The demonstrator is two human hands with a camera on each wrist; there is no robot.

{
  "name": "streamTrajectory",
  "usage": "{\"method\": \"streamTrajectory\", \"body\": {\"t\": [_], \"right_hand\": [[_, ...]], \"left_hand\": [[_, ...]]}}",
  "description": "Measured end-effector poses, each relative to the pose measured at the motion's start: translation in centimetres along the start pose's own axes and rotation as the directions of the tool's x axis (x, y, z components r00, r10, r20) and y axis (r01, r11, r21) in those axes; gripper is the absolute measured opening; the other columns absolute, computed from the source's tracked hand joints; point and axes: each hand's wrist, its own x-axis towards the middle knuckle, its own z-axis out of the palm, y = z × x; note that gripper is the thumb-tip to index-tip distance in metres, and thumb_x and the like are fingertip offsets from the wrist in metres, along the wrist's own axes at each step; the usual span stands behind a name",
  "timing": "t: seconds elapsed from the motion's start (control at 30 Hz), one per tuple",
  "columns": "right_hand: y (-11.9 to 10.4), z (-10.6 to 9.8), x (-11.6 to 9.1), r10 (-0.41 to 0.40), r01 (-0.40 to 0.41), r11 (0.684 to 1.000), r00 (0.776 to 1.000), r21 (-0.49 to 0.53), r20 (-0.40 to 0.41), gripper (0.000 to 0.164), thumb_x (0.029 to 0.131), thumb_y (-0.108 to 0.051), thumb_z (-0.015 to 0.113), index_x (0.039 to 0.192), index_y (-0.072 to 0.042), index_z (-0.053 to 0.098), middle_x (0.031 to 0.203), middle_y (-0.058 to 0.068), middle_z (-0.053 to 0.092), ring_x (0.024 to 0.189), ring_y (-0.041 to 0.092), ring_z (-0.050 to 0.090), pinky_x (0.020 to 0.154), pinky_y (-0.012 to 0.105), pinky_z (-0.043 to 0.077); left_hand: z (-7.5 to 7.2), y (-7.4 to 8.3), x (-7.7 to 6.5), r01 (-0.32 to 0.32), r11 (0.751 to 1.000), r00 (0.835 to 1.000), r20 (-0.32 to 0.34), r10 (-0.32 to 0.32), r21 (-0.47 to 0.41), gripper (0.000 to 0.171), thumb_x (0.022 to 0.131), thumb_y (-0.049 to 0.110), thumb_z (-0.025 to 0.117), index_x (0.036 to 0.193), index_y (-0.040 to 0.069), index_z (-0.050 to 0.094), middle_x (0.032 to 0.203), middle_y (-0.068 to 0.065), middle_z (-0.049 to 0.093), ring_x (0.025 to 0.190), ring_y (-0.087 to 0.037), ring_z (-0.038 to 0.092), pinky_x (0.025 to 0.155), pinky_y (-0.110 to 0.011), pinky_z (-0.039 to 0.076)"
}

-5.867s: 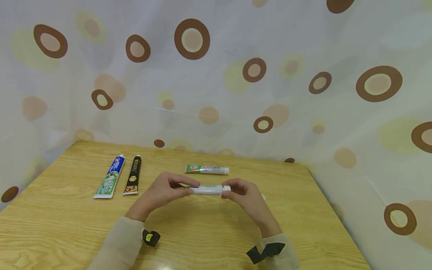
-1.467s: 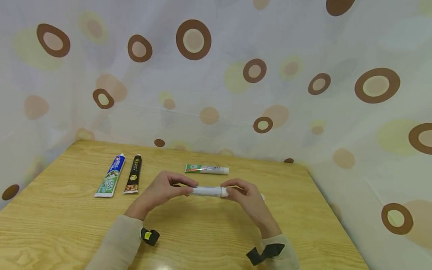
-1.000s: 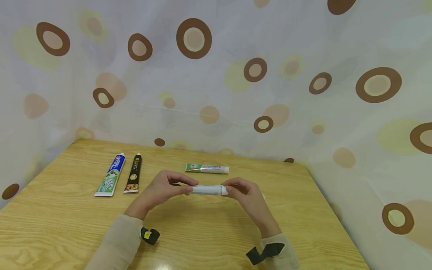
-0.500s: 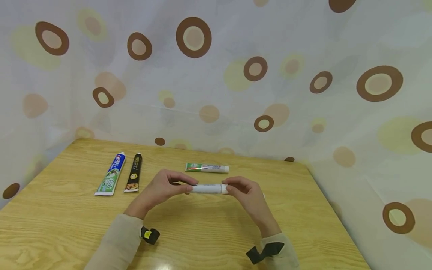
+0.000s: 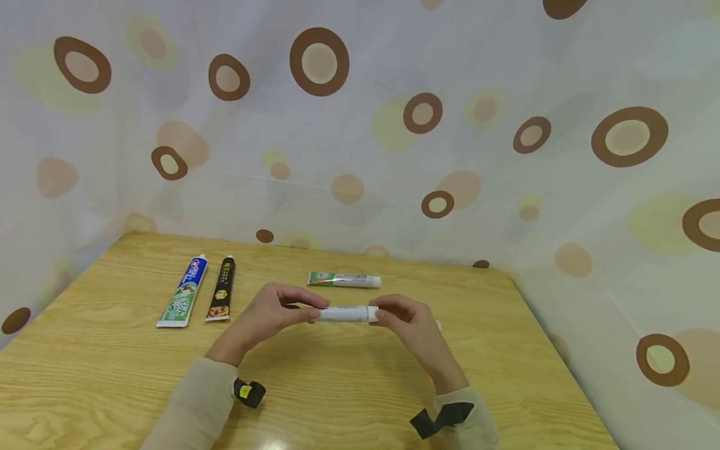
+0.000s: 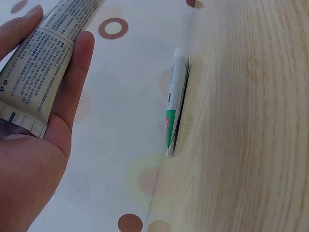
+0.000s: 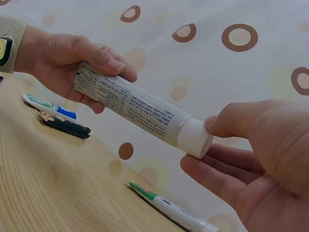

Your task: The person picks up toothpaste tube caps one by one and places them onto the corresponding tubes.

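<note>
A white toothpaste tube (image 5: 344, 314) is held level above the table, its text-covered side showing in both wrist views. My left hand (image 5: 275, 315) grips the flat crimped end, thumb on one side and fingers on the other. At the other end, my right hand (image 5: 413, 325) pinches the white cap (image 7: 194, 137) between thumb and fingers. The cap sits on the tube. Behind the hands lies a green-and-white toothpaste tube (image 5: 344, 280), also seen in the left wrist view. A small white tip (image 5: 439, 325) peeks out beside my right hand; the rest is hidden.
On the left of the wooden table (image 5: 315, 394) lie a blue-and-green toothpaste tube (image 5: 182, 292) and a black toothpaste tube (image 5: 222, 290), side by side. A patterned sheet (image 5: 349, 156) with brown rings hangs behind and beside the table.
Compared with the earliest frame, the held tube shows a plainer whitish side, its dark and green print no longer visible near my left hand. Both hands stay in nearly the same place.
</note>
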Motion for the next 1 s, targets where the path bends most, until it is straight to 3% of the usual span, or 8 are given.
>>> {"method": "streamTrajectory", "body": {"t": [0.13,0.3,0.43,0.7,1.0], "right_hand": [[-0.13,-0.03,0.02,-0.022,0.021,0.999,0.999,-0.031,-0.024,0.029,0.096,-0.024,0.066,0.118,-0.005,0.069,0.123,0.014,0.066,0.103,0.014,0.065,0.091,0.029,0.054],[-0.23,-0.08,0.02,-0.019,0.019,0.998,1.0,-0.058,0.0,0.028,0.096,-0.022,0.067,0.12,-0.007,0.069,0.122,0.013,0.067,0.103,0.015,0.066,0.091,0.034,0.055],[-0.23,-0.07,0.02,-0.007,0.008,0.997,1.0,-0.077,0.005,0.029,0.096,-0.022,0.067,0.122,-0.012,0.068,0.124,0.013,0.066,0.106,0.014,0.066,0.09,0.03,0.055],[-0.24,0.04,0.01,-0.032,0.03,0.998,0.999,-0.055,-0.037,0.027,0.097,-0.023,0.065,0.118,-0.006,0.069,0.124,0.014,0.066,0.102,0.012,0.064,0.091,0.029,0.054],[-0.07,0.0,0.07,-0.01,0.008,0.998,1.0,-0.065,-0.02,0.031,0.097,-0.02,0.065,0.124,-0.006,0.066,0.128,0.016,0.063,0.107,0.012,0.064,0.092,0.027,0.054]], "left_hand": [[0.06,0.02,0.04,0.002,1.0,1.0,0.009,-0.001,-0.004,0.027,0.087,0.029,0.077,0.109,0.015,0.077,0.116,-0.006,0.073,0.096,-0.023,0.071,0.087,-0.05,0.056],[0.09,0.02,0.14,0.003,1.0,1.0,0.001,-0.003,0.0,0.026,0.087,0.029,0.077,0.11,0.014,0.077,0.116,-0.006,0.073,0.095,-0.022,0.072,0.087,-0.048,0.056],[0.11,0.16,0.07,0.005,1.0,1.0,-0.008,-0.005,-0.005,0.025,0.087,0.027,0.077,0.109,0.014,0.078,0.116,-0.006,0.073,0.095,-0.022,0.072,0.088,-0.049,0.056],[0.16,0.23,0.02,0.001,1.0,1.0,-0.003,-0.001,-0.005,0.026,0.087,0.029,0.078,0.109,0.015,0.078,0.117,-0.006,0.073,0.096,-0.022,0.071,0.088,-0.05,0.055],[0.1,0.4,-0.12,0.015,1.0,1.0,-0.024,-0.014,0.002,0.025,0.086,0.029,0.078,0.108,0.016,0.078,0.117,-0.005,0.072,0.095,-0.021,0.071,0.089,-0.051,0.055]]}}
